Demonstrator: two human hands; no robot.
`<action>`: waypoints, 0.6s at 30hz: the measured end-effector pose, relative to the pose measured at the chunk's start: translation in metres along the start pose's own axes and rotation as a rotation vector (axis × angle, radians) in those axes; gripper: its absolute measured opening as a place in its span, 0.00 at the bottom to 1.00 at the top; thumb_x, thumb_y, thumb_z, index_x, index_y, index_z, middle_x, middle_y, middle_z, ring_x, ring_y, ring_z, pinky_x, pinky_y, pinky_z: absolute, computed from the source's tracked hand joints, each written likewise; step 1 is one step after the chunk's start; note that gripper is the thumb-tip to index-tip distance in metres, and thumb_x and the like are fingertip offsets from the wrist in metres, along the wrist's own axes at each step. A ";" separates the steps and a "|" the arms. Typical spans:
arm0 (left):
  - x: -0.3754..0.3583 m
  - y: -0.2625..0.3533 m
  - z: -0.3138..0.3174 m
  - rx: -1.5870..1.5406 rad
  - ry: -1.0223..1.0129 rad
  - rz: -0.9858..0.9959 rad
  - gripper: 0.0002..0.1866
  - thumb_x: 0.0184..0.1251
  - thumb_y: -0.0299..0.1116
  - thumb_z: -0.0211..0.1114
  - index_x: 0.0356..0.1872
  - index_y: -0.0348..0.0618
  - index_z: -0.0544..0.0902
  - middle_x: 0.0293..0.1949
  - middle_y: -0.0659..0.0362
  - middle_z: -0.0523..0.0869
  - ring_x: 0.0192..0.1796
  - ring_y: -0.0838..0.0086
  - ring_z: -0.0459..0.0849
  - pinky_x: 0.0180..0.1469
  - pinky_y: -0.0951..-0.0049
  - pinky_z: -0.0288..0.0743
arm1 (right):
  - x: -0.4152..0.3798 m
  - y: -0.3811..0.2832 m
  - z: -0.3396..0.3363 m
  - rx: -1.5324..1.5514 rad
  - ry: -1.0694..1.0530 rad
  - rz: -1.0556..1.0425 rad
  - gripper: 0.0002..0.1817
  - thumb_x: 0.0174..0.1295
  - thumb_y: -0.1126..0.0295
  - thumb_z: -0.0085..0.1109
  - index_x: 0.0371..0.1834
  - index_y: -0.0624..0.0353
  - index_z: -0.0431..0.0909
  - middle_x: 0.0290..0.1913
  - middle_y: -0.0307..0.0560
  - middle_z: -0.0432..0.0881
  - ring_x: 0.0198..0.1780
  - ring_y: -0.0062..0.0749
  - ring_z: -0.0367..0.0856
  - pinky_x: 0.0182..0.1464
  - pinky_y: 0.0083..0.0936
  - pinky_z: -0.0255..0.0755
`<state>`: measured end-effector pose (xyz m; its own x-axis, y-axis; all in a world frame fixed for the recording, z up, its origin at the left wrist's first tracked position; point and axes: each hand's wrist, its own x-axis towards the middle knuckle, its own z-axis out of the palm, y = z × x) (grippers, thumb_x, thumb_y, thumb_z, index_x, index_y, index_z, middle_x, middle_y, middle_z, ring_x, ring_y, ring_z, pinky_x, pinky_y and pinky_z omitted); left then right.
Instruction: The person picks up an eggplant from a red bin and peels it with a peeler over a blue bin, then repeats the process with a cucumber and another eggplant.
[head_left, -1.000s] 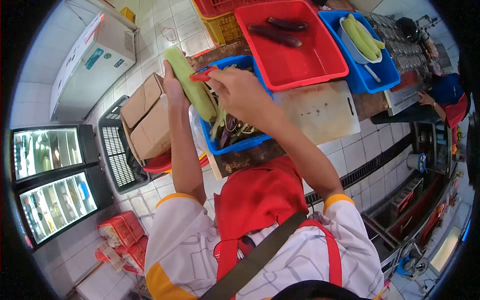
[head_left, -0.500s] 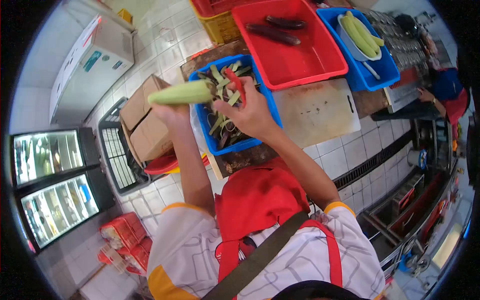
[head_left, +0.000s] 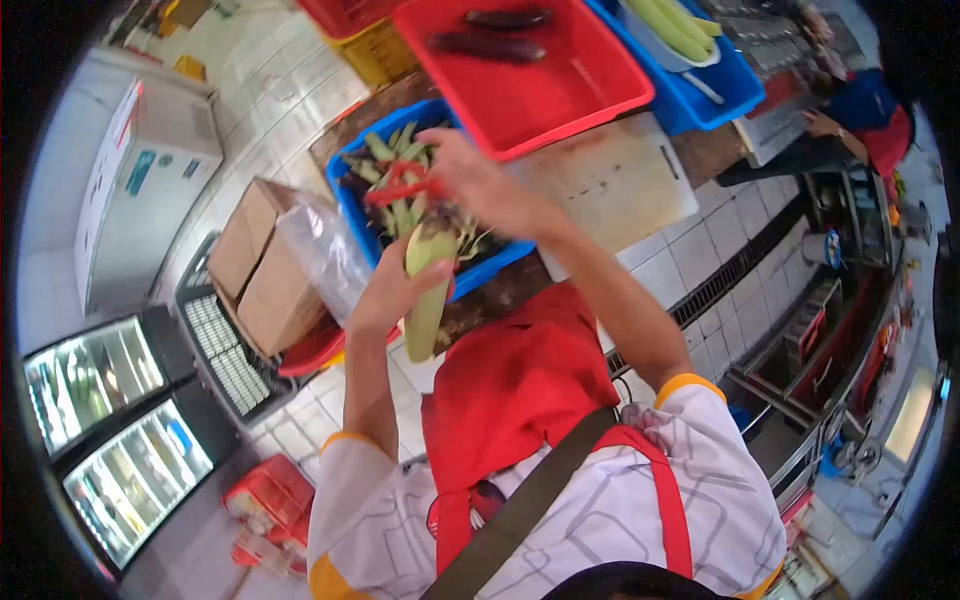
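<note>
Pale-green peeled vegetable (head_left: 428, 310), long, smooth, dark patch at its upper end, centre-left of frame, overlapping the near rim of the blue tub (head_left: 490, 267). Left grip (head_left: 395, 287) clamped on it, thumb across. Right grip (head_left: 478, 182) closed on the red peeler (head_left: 405, 188), over peel strips (head_left: 380, 148) in that tub. Red plastic tub (head_left: 570, 100), upper centre: two dark eggplants (head_left: 486, 46). Stained white cutting board (head_left: 622, 190) just below it. Teal stickers (head_left: 140, 172) on freezer (head_left: 178, 130), upper left; text unreadable.
</note>
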<state>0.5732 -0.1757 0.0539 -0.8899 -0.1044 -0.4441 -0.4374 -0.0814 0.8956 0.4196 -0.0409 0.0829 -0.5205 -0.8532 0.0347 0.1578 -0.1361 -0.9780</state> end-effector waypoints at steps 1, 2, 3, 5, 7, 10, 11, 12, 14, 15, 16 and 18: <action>-0.004 0.005 -0.001 -0.010 0.030 -0.025 0.28 0.59 0.38 0.71 0.57 0.37 0.73 0.38 0.57 0.83 0.36 0.74 0.83 0.38 0.72 0.79 | 0.007 0.005 -0.012 -0.074 0.054 0.027 0.25 0.73 0.49 0.45 0.50 0.63 0.72 0.38 0.42 0.77 0.39 0.20 0.75 0.44 0.29 0.73; -0.010 0.019 0.002 0.001 0.074 -0.031 0.26 0.59 0.39 0.72 0.54 0.37 0.75 0.36 0.59 0.83 0.34 0.76 0.82 0.37 0.73 0.77 | 0.013 0.018 -0.029 -0.170 0.100 0.123 0.28 0.72 0.43 0.41 0.41 0.61 0.76 0.31 0.42 0.77 0.35 0.24 0.76 0.43 0.31 0.71; -0.014 0.028 0.003 0.017 0.114 -0.032 0.24 0.59 0.40 0.72 0.51 0.37 0.76 0.33 0.60 0.83 0.32 0.77 0.81 0.35 0.74 0.76 | 0.016 0.030 -0.039 -0.272 0.147 0.211 0.35 0.71 0.38 0.37 0.31 0.59 0.81 0.24 0.41 0.77 0.30 0.28 0.78 0.41 0.34 0.70; -0.016 0.028 -0.001 0.083 0.138 -0.054 0.25 0.58 0.41 0.73 0.51 0.36 0.76 0.32 0.60 0.83 0.31 0.78 0.81 0.34 0.75 0.76 | 0.010 -0.014 -0.028 -0.633 0.120 0.203 0.35 0.69 0.36 0.38 0.26 0.56 0.82 0.19 0.42 0.76 0.29 0.33 0.78 0.38 0.35 0.68; -0.017 0.031 -0.002 0.190 0.165 -0.088 0.26 0.55 0.41 0.75 0.49 0.34 0.77 0.33 0.58 0.84 0.31 0.76 0.81 0.35 0.74 0.76 | 0.010 -0.037 -0.013 -1.050 0.086 0.112 0.32 0.61 0.34 0.48 0.17 0.48 0.85 0.14 0.44 0.76 0.27 0.45 0.78 0.35 0.39 0.61; -0.014 0.035 0.000 0.346 0.182 0.005 0.24 0.55 0.39 0.74 0.47 0.33 0.78 0.35 0.57 0.85 0.32 0.73 0.83 0.37 0.71 0.77 | 0.013 -0.027 0.006 -1.319 0.012 -0.438 0.26 0.55 0.40 0.61 0.13 0.49 0.83 0.14 0.37 0.76 0.26 0.33 0.71 0.40 0.32 0.57; -0.014 0.034 -0.001 0.343 0.180 0.005 0.24 0.55 0.39 0.74 0.47 0.33 0.78 0.35 0.57 0.85 0.32 0.73 0.83 0.37 0.71 0.77 | 0.020 -0.010 0.004 -1.278 0.014 -0.579 0.26 0.50 0.38 0.64 0.11 0.49 0.83 0.13 0.36 0.75 0.24 0.32 0.68 0.43 0.35 0.53; -0.014 0.032 -0.003 0.360 0.187 0.007 0.23 0.54 0.38 0.74 0.46 0.33 0.79 0.35 0.56 0.85 0.33 0.72 0.83 0.37 0.70 0.77 | 0.026 0.001 -0.004 -1.279 0.013 -0.575 0.26 0.50 0.38 0.64 0.11 0.49 0.83 0.13 0.36 0.75 0.24 0.32 0.68 0.43 0.35 0.53; -0.017 0.029 -0.004 0.370 0.212 0.018 0.22 0.54 0.37 0.73 0.45 0.33 0.79 0.35 0.55 0.86 0.33 0.71 0.84 0.38 0.69 0.77 | 0.044 0.014 -0.028 -1.443 -0.026 -0.588 0.27 0.49 0.37 0.65 0.09 0.48 0.81 0.12 0.36 0.73 0.23 0.32 0.68 0.41 0.34 0.53; -0.022 0.027 -0.004 0.345 0.245 0.105 0.22 0.53 0.36 0.73 0.45 0.33 0.79 0.33 0.55 0.86 0.33 0.72 0.84 0.38 0.69 0.77 | 0.048 0.017 -0.037 -1.442 -0.022 -0.595 0.27 0.49 0.37 0.65 0.09 0.48 0.81 0.12 0.36 0.73 0.23 0.32 0.68 0.41 0.34 0.53; -0.026 0.025 -0.005 0.319 0.267 0.182 0.21 0.52 0.34 0.73 0.45 0.33 0.79 0.32 0.54 0.86 0.32 0.72 0.84 0.37 0.70 0.77 | 0.047 0.020 -0.044 -1.420 -0.036 -0.450 0.28 0.48 0.37 0.65 0.08 0.49 0.79 0.12 0.37 0.72 0.23 0.32 0.68 0.41 0.34 0.53; -0.021 0.033 -0.010 0.362 0.301 0.095 0.21 0.50 0.33 0.72 0.44 0.34 0.80 0.31 0.54 0.86 0.32 0.72 0.84 0.37 0.70 0.77 | 0.054 0.019 -0.041 -1.394 -0.105 -0.328 0.29 0.48 0.37 0.66 0.06 0.49 0.78 0.11 0.37 0.71 0.22 0.32 0.67 0.40 0.33 0.53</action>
<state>0.5787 -0.1861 0.0926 -0.8742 -0.3816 -0.3002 -0.4207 0.2868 0.8607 0.3601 -0.0686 0.0580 -0.2990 -0.9213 0.2485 -0.9229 0.2130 -0.3208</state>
